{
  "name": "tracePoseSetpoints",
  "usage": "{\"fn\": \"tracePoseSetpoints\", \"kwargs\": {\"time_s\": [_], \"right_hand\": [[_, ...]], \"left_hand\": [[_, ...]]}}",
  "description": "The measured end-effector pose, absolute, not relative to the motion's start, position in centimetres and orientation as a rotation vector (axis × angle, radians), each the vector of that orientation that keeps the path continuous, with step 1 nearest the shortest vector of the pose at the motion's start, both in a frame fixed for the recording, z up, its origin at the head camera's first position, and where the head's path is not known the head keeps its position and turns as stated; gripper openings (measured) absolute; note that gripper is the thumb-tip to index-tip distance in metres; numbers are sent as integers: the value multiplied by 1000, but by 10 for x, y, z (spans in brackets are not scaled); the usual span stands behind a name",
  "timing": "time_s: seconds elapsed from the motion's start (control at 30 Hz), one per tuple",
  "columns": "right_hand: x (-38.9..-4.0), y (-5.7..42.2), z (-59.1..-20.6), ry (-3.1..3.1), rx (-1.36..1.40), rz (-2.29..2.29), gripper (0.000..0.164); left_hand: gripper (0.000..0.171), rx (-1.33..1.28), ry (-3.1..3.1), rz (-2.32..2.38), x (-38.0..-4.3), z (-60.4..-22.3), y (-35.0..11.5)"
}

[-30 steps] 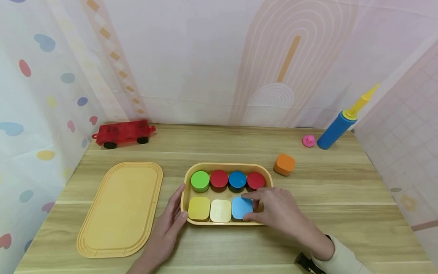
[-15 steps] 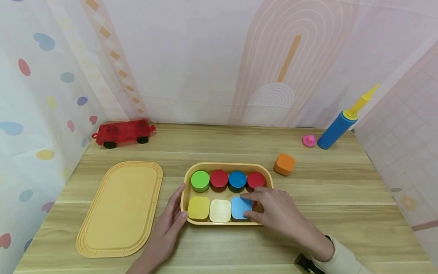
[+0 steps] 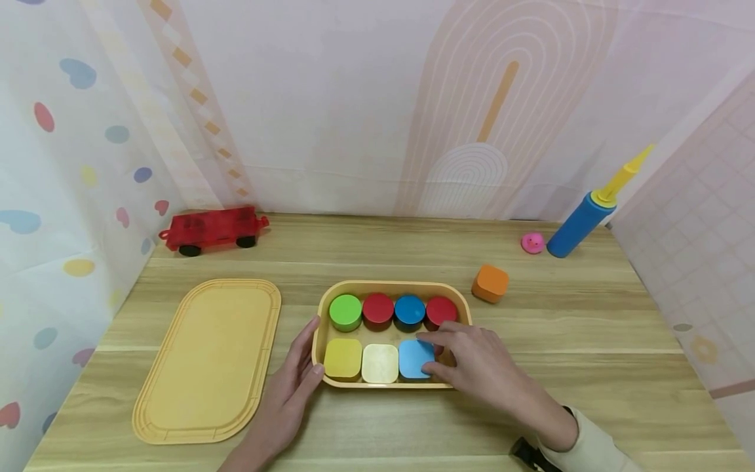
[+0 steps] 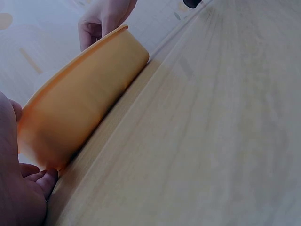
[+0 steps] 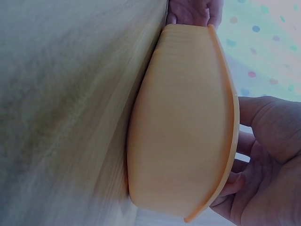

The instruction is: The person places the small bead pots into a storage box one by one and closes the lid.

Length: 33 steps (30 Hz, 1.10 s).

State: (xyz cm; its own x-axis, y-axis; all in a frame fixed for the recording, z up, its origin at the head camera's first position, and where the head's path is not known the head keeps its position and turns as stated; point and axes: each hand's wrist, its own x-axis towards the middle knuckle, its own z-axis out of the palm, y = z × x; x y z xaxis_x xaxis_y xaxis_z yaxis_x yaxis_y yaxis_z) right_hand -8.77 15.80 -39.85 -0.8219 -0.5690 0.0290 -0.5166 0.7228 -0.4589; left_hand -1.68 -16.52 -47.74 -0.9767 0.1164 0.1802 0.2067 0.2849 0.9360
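A yellow plastic box (image 3: 392,385) stands on the table. My left hand (image 3: 287,387) grips its left end, thumb at the near corner and fingers along the side. With thumb and forefinger my right hand (image 3: 478,360) pinches a light blue rounded-square block (image 3: 415,358) at the right of the box's near row. Left of that block sit a cream block (image 3: 380,363) and a yellow block (image 3: 343,358). The far row has round blocks: green (image 3: 345,311), red (image 3: 377,309), blue (image 3: 409,311) and red (image 3: 440,311). Both wrist views show the box's outer wall (image 5: 183,117).
A flat yellow lid (image 3: 209,360) lies left of the box. Beyond its right end is an orange block (image 3: 491,283). A red toy wagon (image 3: 213,229), a pink toy duck (image 3: 533,242) and a blue and yellow hand pump (image 3: 580,223) are along the back.
The light blue block has shifted very slightly left, up to the cream block, while my right thumb has moved a little. My left hand and the box stay in place.
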Motion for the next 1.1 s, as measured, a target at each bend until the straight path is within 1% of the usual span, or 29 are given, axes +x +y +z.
{"fn": "tracePoseSetpoints", "kwargs": {"time_s": [0.17,0.43,0.77,1.1], "right_hand": [[-88,159,-397,2805,-876,-717,43],[-88,166,-396,2776,-861,-916,41],[-89,174,-396,2780,-818,-1050,39],[-91,184,-394,2844,-839,-1241,28]], "left_hand": [[65,-308,-2454,-1808,-17,-477,-164],[66,-310,-2449,-1810,-17,-477,-164],[66,-299,-2459,-1798,-17,-477,-165],[66,-295,-2463,-1805,-17,-477,-165]]}}
